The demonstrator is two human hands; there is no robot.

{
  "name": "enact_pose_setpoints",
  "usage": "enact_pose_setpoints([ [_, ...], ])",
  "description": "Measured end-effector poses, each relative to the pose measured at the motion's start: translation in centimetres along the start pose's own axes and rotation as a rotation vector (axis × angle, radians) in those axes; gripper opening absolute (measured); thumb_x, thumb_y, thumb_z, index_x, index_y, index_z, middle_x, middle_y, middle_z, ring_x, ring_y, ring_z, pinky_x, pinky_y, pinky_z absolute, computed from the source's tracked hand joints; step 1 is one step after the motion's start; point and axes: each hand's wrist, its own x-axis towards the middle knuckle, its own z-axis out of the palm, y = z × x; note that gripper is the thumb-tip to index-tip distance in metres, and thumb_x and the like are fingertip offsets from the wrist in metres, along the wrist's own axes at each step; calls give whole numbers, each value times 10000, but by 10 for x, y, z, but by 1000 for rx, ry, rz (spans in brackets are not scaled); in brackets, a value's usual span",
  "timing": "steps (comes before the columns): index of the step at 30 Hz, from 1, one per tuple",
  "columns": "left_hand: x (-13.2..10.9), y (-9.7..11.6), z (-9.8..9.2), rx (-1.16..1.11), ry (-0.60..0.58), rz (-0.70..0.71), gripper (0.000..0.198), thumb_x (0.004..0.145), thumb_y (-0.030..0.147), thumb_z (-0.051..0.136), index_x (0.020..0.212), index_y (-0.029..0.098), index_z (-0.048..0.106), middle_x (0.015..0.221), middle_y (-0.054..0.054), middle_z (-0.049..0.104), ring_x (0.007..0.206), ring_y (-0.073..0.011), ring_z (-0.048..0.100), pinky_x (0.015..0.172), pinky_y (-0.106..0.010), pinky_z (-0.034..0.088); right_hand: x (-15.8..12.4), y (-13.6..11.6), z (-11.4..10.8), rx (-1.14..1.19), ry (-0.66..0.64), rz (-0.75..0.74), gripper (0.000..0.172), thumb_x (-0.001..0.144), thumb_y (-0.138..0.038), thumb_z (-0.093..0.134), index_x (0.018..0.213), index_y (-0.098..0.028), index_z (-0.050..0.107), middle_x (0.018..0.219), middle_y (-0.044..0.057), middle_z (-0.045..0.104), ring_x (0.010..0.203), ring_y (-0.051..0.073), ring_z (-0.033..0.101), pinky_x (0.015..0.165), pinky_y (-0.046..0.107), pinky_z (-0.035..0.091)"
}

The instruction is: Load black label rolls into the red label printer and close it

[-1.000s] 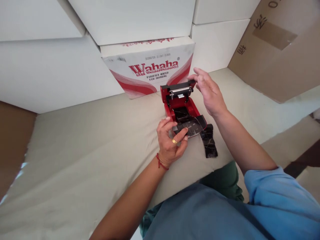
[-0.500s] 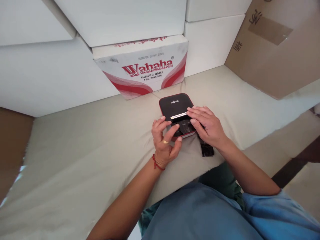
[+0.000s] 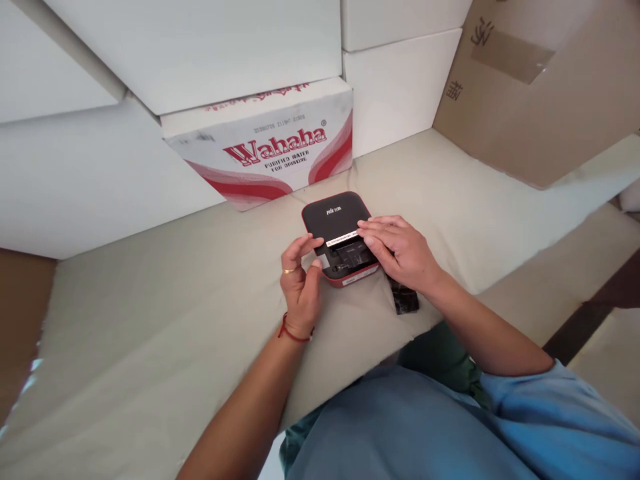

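A small red printer with a black lid (image 3: 336, 219) sits shut on the beige cloth-covered surface (image 3: 150, 320). My right hand (image 3: 400, 250) lies flat on the lid's right front, fingers stretched out and pressed on it. My left hand (image 3: 300, 280) is at the printer's left front corner, thumb and fingers curled against its edge, a ring on one finger and a red cord at the wrist. A black glossy strip (image 3: 404, 299) pokes out from the printer's front, under my right wrist.
A white and red "Wahaha" carton (image 3: 260, 150) stands just behind the printer. White boxes (image 3: 200, 47) are stacked around it. A brown cardboard box (image 3: 540, 87) leans at the right. The surface's front edge runs by my lap.
The printer's lid was up one second ago and is now down. My right hand came down from the raised lid onto its top. My left hand slid to the left front corner.
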Motion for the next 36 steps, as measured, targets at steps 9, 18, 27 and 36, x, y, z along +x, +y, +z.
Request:
enact_pose_setpoints([
  [9, 11, -38, -12, -78, -81, -274, 910, 943, 510, 731, 1671, 573, 189, 1846, 27, 237, 1756, -252, 165, 1386, -555, 304, -43, -8, 1, 91, 160, -92, 286, 1095, -309, 568, 1215, -258, 823, 1371, 85, 809, 1388, 255, 702, 1266, 551, 475],
  [18, 11, -43, -7, -155, -175, -284, 888, 977, 570, 679, 1688, 541, 148, 1864, 28, 172, 1744, -227, 209, 1380, -476, 368, -32, -4, -15, 157, 66, -172, 300, 1078, -341, 569, 1025, -258, 853, 1123, 60, 881, 1125, 237, 826, 1127, 467, 607],
  [27, 8, -48, 3, -241, -128, -240, 693, 939, 543, 702, 1537, 396, 386, 1736, -77, 415, 1641, -271, 426, 1346, -486, 405, 83, -18, -20, -306, -402, 65, 235, 1014, -265, 610, 1004, -250, 845, 965, 45, 851, 840, 232, 763, 725, 343, 521],
  [36, 7, -48, 5, -220, -155, -199, 691, 966, 512, 649, 1574, 374, 351, 1713, -79, 430, 1616, -259, 445, 1323, -456, 425, 114, -26, 33, -617, -638, 46, 230, 942, -156, 635, 1005, -203, 851, 982, 159, 864, 930, 316, 809, 688, 370, 539],
])
